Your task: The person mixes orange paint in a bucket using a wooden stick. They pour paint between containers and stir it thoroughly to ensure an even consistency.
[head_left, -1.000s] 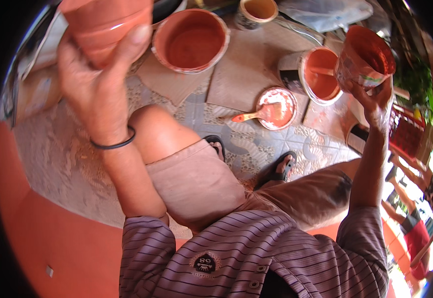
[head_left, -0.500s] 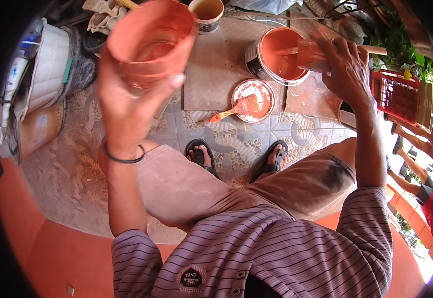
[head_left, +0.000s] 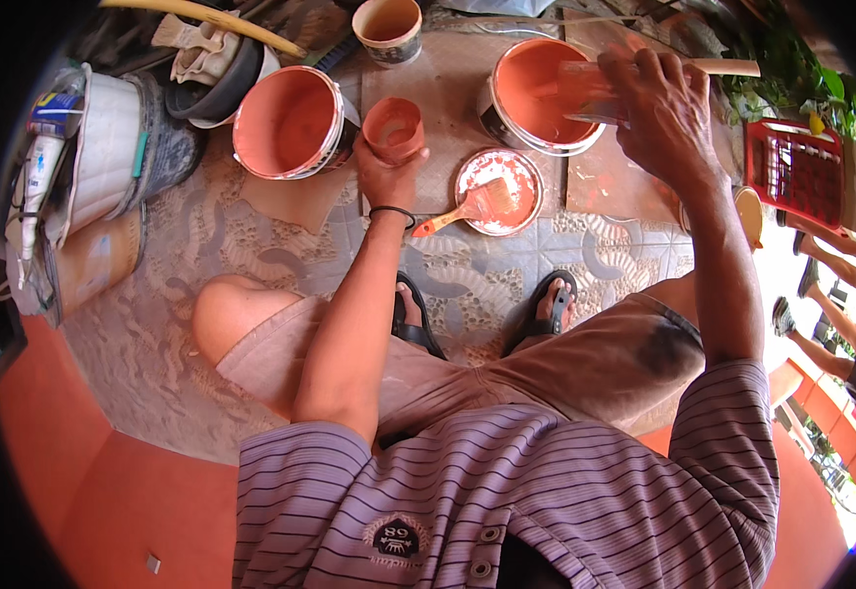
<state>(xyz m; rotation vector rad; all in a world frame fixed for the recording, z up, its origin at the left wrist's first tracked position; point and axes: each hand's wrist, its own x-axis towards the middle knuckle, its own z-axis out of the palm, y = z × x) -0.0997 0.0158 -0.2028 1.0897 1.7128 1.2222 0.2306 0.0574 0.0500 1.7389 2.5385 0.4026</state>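
Observation:
My left hand (head_left: 389, 172) is closed round a small terracotta-coloured pot (head_left: 395, 126), held upright beside a wide orange-coated bucket (head_left: 286, 123). My right hand (head_left: 664, 123) grips a translucent, paint-smeared cup (head_left: 585, 90), tipped over the bucket of orange paint (head_left: 528, 80). Blur and my fingers partly hide the cup. A pale stick (head_left: 727, 67) sticks out behind that hand; whether I hold it too, I cannot tell. Below the paint bucket, a wide brush (head_left: 448, 218) rests across a paint-covered lid (head_left: 516, 182).
Stacked containers (head_left: 104, 162) crowd the left, with a yellow tube (head_left: 251, 29) above. A small tub (head_left: 386, 29) stands at the back on cardboard (head_left: 605, 187). A red crate (head_left: 794, 172) and plants (head_left: 830, 88) are at right, near other people's legs (head_left: 821, 344). My sandalled feet (head_left: 551, 304) are on patterned tiles.
My left hand with its pot has dropped away from the camera, rightward. My right hand moved left to the paint bucket and tipped its cup over it.

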